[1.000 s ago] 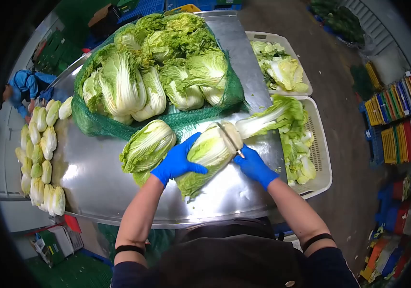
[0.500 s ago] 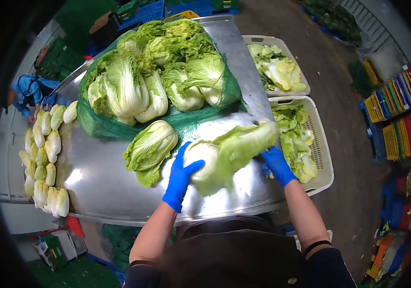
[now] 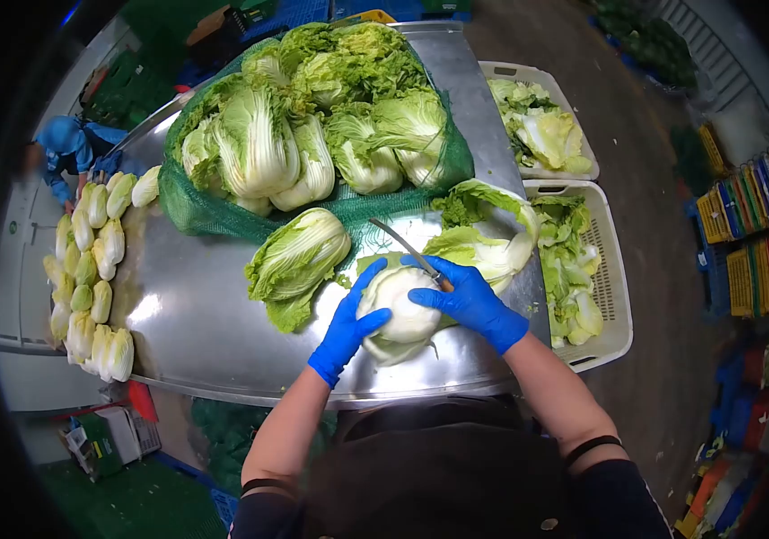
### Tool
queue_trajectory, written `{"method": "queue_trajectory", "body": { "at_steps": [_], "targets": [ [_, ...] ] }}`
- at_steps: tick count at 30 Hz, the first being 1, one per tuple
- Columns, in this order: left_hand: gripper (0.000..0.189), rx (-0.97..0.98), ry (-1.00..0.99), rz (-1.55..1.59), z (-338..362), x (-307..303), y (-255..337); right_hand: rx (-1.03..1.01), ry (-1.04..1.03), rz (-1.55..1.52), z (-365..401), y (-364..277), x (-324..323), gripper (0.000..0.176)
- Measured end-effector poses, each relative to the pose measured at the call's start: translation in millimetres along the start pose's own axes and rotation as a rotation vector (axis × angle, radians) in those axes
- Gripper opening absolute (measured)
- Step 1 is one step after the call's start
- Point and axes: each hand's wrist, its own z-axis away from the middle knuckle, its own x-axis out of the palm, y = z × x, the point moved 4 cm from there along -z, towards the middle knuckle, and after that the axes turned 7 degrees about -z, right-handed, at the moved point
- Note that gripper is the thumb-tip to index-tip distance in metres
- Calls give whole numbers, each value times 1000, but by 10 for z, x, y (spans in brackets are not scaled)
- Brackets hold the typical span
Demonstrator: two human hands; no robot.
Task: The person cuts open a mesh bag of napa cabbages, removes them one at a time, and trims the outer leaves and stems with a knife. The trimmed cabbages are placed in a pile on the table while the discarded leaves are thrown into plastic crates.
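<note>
Between both blue-gloved hands sits a cabbage (image 3: 404, 307), its pale base turned up toward me. My left hand (image 3: 350, 325) grips its left side. On the right side, my right hand (image 3: 474, 304) holds a knife (image 3: 402, 241) by its handle and presses against the same cabbage. The curved blade points up and left. Loose green leaves (image 3: 490, 244) lie on the metal table (image 3: 196, 305) just beyond my right hand. A whole cabbage (image 3: 302, 260) rests to the left, below a green net sack (image 3: 214, 216) full of cabbages.
Small trimmed cabbages (image 3: 97, 260) line the table's left end, where a person in blue (image 3: 68, 148) stands. Two white crates (image 3: 619, 305) with leaves adjoin the table's right edge. Stacked coloured crates (image 3: 757, 193) stand farther right.
The large leaves have left the cabbage and lie on the table. My right hand has moved left onto the cabbage, and the knife blade now shows. The view has shifted slightly.
</note>
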Motion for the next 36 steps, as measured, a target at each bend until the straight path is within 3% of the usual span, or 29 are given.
{"method": "queue_trajectory", "body": {
  "at_steps": [1, 3, 4, 5, 7, 9, 11, 13, 15, 17, 19, 21, 23, 25, 29, 31, 32, 35, 36],
  "targets": [
    [77, 30, -30, 0, 7, -68, -67, -32, -20, -46, -10, -43, -8, 57],
    [59, 66, 118, -206, 64, -321, -349, -74, -44, -83, -37, -80, -65, 55],
    [51, -41, 301, -222, 75, -602, -742, -75, -20, -130, -51, -26, -123, 52],
    [51, -295, 450, -94, 82, -780, -756, -75, 5, -180, -52, 5, -162, 49],
    [58, -153, 668, -549, 59, -1074, -495, -66, 24, -217, -21, -64, -174, 49],
    [70, 340, 776, -908, 54, -643, 165, -39, 47, -53, -20, -66, -165, 53],
    [87, 315, 607, -607, -11, -76, 521, 11, 61, -2, -32, -179, -86, 53],
    [102, 165, 488, -591, -76, 350, 23, 54, 73, 48, -80, -207, -55, 53],
    [113, 183, 402, -452, 44, 388, -191, 73, 129, -69, -171, -210, -108, 51],
    [116, 129, 369, -552, 369, 291, -755, 80, 129, -77, -270, -169, -212, 52],
    [116, -25, 321, -821, 437, 230, -698, 166, 113, -45, -279, -238, -218, 53],
    [117, 24, 395, -802, 432, 284, -435, 169, 93, -28, -274, -253, -129, 53],
    [112, 223, 558, -581, 312, 288, -27, 63, 198, 77, -230, -272, -31, 52],
    [103, 76, 560, -495, 99, 321, 61, -149, 144, 53, -185, -186, 128, 49],
    [97, 162, 590, -677, 170, 361, 86, 136, -49, 173, -336, -82, -66, 46],
    [97, 137, 622, -669, 163, 339, 97, -65, -145, -14, -452, -159, 56, 45],
    [96, 107, 641, -635, 168, 320, 87, 23, -212, -128, -484, -231, 109, 41],
    [97, 83, 673, -516, 234, 283, 67, 3, -338, -45, -669, -196, 141, 37],
    [98, 93, 686, -514, 245, 296, -24, 217, -289, 89, -713, -168, 62, 32]
  ]
}}
